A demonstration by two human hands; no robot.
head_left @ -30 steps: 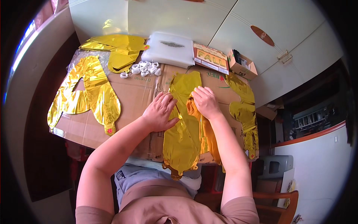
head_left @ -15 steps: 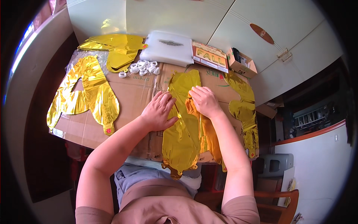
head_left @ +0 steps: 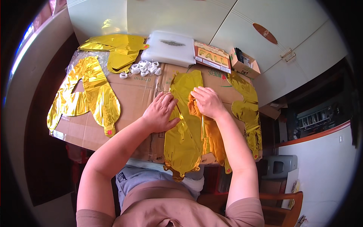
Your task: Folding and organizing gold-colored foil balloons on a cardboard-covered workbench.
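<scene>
A flat gold foil balloon [head_left: 184, 143] lies lengthwise in front of me, its lower end hanging past the table's near edge. My left hand [head_left: 162, 111] rests on its left side, palm down, thumb spread from the fingers. At its right side, my right hand [head_left: 208, 102] is closed, fingers pressed together on crumpled orange foil [head_left: 193, 108]. This orange foil runs down under my right forearm toward the near edge; whether it is part of the same balloon, I cannot tell. My right fingertips are partly hidden.
Brown cardboard [head_left: 130, 94] covers the table. An A-shaped gold balloon [head_left: 99, 90] lies left, another gold balloon [head_left: 126, 56] behind it, and one more [head_left: 247, 109] at the right. White ribbon rolls [head_left: 145, 68], a stack of clear bags [head_left: 170, 49], a printed box [head_left: 213, 56] and an open carton [head_left: 245, 64] stand behind.
Almost nothing differs. My right hand and the orange foil under it have shifted very slightly; my left hand stays on the balloon.
</scene>
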